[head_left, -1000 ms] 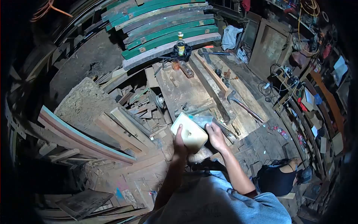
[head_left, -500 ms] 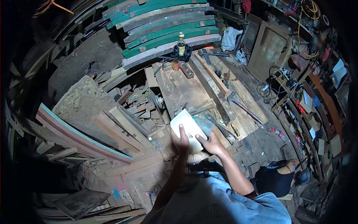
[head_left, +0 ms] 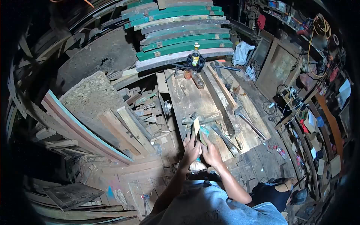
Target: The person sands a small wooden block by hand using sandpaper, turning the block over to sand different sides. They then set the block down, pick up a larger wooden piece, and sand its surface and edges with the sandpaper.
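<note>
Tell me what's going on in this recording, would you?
A person stands at a rough wooden bench, both hands together in front of them. The left hand grips a pale flat piece, seen nearly edge-on. The right hand is close beside it, near a teal sheet; its exact grip is hard to make out. A hammer lies on the bench, and another person in a dark top is low down at the right.

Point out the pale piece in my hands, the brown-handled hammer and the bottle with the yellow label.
Pale piece (head_left: 196, 126): head view, near its far end.
Brown-handled hammer (head_left: 252, 125): head view, middle of the handle.
Bottle (head_left: 195, 57): head view, on its yellow label.
</note>
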Motion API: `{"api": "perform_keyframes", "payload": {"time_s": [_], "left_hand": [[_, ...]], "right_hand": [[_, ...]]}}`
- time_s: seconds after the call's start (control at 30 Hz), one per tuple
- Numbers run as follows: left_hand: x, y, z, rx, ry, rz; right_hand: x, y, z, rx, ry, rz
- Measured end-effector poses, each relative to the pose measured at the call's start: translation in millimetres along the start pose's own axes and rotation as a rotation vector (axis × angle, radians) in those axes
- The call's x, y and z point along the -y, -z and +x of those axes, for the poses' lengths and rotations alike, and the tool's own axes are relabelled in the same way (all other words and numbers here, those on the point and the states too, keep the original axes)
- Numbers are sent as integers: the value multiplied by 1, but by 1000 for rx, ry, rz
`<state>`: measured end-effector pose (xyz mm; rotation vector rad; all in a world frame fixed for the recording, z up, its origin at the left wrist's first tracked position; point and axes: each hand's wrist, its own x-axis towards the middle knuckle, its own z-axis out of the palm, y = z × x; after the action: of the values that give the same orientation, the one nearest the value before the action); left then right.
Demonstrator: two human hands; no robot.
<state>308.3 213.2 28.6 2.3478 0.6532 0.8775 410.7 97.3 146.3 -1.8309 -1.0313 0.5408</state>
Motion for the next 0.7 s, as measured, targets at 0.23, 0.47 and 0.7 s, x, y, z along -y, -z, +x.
{"api": "perform_keyframes", "payload": {"time_s": [0.23,0.47,0.7], "left_hand": [[1,9,-1,6,366,-664],[-49,48,18,4,478,-427],[-54,34,27,168,488,-205]], "right_hand": [[-35,-8,5,-1,-42,203],[-46,30,10,-63,-21,230],[-52,43,23,-354,-48,253]]}}
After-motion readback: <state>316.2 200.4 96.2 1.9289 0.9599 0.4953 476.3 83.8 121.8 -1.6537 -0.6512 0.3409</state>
